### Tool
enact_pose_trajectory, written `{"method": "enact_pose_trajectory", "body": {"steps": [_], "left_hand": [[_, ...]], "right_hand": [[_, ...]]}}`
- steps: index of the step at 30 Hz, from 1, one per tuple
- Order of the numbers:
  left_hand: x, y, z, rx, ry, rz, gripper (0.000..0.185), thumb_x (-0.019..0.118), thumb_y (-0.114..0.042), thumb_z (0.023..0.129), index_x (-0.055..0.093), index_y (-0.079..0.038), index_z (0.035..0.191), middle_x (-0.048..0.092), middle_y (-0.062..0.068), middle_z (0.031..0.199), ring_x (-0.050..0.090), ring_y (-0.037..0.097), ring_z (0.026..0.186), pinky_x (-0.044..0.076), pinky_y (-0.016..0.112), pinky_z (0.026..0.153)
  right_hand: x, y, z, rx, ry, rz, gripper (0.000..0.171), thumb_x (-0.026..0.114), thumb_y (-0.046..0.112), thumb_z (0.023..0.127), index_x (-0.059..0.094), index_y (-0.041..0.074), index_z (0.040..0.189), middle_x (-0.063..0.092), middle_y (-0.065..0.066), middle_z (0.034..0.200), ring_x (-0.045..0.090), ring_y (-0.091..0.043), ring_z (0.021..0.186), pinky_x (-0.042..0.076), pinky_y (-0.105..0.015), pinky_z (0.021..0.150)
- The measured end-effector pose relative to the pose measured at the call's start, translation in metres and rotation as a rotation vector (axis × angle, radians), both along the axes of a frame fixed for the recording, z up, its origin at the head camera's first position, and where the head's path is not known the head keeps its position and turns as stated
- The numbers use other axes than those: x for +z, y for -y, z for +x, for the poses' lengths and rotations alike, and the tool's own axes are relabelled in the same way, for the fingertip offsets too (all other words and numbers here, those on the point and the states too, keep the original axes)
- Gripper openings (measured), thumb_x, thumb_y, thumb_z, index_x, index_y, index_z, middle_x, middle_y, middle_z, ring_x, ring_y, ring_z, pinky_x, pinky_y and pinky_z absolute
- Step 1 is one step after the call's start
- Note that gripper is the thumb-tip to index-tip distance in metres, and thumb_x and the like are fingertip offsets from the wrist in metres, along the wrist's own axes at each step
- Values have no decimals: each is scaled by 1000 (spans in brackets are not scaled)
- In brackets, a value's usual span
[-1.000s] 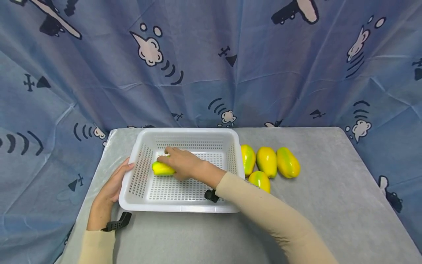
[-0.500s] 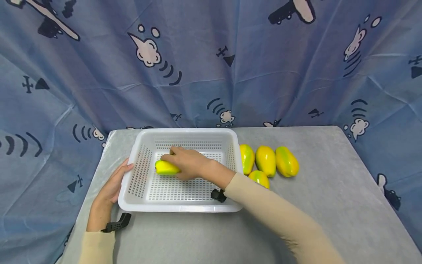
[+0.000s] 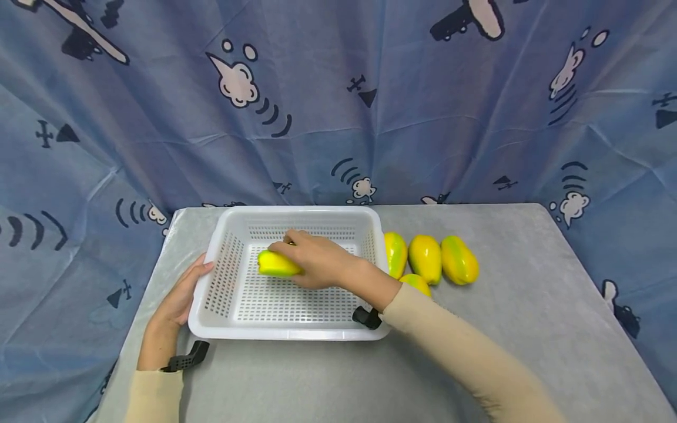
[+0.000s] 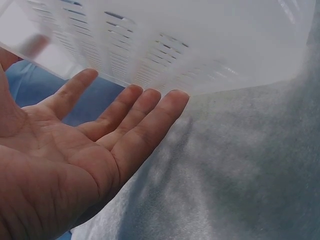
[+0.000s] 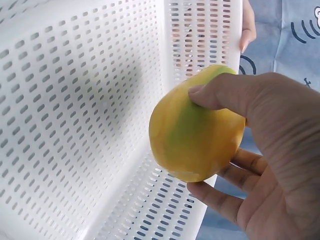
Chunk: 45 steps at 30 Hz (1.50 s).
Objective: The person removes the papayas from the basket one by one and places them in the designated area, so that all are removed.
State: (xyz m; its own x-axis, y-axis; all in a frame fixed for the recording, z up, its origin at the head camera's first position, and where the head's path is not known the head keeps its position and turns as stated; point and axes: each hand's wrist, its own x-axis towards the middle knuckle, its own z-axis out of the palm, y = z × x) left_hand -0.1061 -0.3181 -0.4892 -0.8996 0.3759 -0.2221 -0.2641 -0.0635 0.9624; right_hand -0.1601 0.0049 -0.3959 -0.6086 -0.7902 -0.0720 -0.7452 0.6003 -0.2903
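A white perforated plastic basket point(image 3: 285, 333) stands on the grey table. My left hand point(image 3: 182, 294) grips its left side, thumb over the rim; in the left wrist view the fingertips point(image 4: 175, 97) touch the outer wall. Over the basket's inside, my right hand point(image 3: 319, 261) holds a yellow-green papaya point(image 3: 277, 264). In the right wrist view the thumb lies across the upper side of this papaya point(image 5: 195, 135), the fingers around its lower and far side. The fruit's right end is hidden by the hand in the head view.
To the right of the basket, several more yellow-green papayas point(image 3: 425, 258) lie in a group on the table point(image 3: 529, 305). One papaya point(image 3: 416, 284) is partly covered by the right forearm. A blue patterned curtain point(image 3: 317, 117) hangs behind the table.
My right hand has drawn the papaya to the right across the inside of the basket, its forearm shifting right too. The left hand keeps its place at the basket's left side.
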Motion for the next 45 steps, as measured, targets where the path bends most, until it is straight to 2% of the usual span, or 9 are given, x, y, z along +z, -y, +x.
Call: {"method": "enact_pose_trajectory", "body": {"steps": [2, 4, 7, 10, 13, 24, 28, 35, 45], "left_hand": [[0, 0, -1, -4, -7, 4, 69, 30, -39, 115, -3, -16, 171, 43, 12, 151, 60, 19, 126, 55, 43, 97], [0, -1, -1, -6, -10, 8, 69, 30, -38, 115, -3, -16, 171, 45, 7, 148, 60, 19, 127, 55, 43, 97], [0, -2, -1, -7, -7, 13, 68, 29, -39, 115, -4, -16, 171, 38, 18, 155, 60, 19, 127, 55, 43, 97], [1, -2, 0, 0, -2, 9, 69, 29, -39, 115, -5, -17, 171, 22, 31, 164, 59, 19, 127, 55, 43, 97], [2, -2, 1, 4, 5, 0, 69, 28, -40, 115, -6, -18, 171, 13, 36, 167, 58, 18, 127, 55, 41, 97], [2, -4, 1, 11, 11, -22, 70, 28, -40, 115, -7, -19, 171, 11, 35, 170, 52, 21, 132, 52, 39, 99], [3, -4, 0, 16, 6, -19, 70, 29, -41, 115, -6, -19, 171, 13, 35, 169, 56, 18, 129, 53, 39, 98], [3, -2, 2, 10, 6, -18, 70, 28, -40, 115, -7, -16, 171, 13, 36, 166, 59, 15, 127, 55, 38, 98], [2, -1, 1, -14, -12, -18, 68, 26, -39, 116, -8, -18, 171, 11, 36, 168, 53, 19, 131, 52, 42, 99]], "right_hand": [[2, -2, 2, 1, -7, -11, 68, 78, 20, 94, 51, 25, 156, 60, -6, 136, 58, -17, 107, 56, -34, 93], [4, -5, 3, 1, -12, -20, 67, 78, 21, 94, 51, 25, 155, 60, -5, 136, 59, -17, 107, 55, -33, 93], [6, -8, 6, 5, -21, -33, 67, 78, 21, 94, 51, 24, 156, 60, -5, 136, 59, -17, 106, 55, -33, 94], [7, -12, 9, 7, -28, -47, 67, 78, 23, 95, 51, 25, 156, 60, -5, 136, 59, -17, 106, 55, -33, 94], [8, -17, 12, 0, -27, -65, 67, 78, 23, 94, 51, 25, 155, 61, -4, 136, 59, -16, 106, 55, -33, 94], [11, -41, 21, -89, 59, -140, 72, 81, 26, 92, 49, 22, 156, 58, -5, 145, 61, -18, 113, 56, -38, 97], [12, -49, 24, -98, 62, -180, 70, 82, 26, 92, 49, 21, 154, 58, -4, 144, 61, -17, 113, 55, -37, 98], [14, -58, 34, -129, 148, -246, 71, 82, 28, 92, 49, 26, 154, 57, 0, 142, 59, -16, 111, 54, -36, 99], [17, -71, 40, -163, 157, -327, 69, 81, 30, 92, 49, 26, 154, 55, 1, 146, 60, -15, 120, 55, -38, 104]]}}
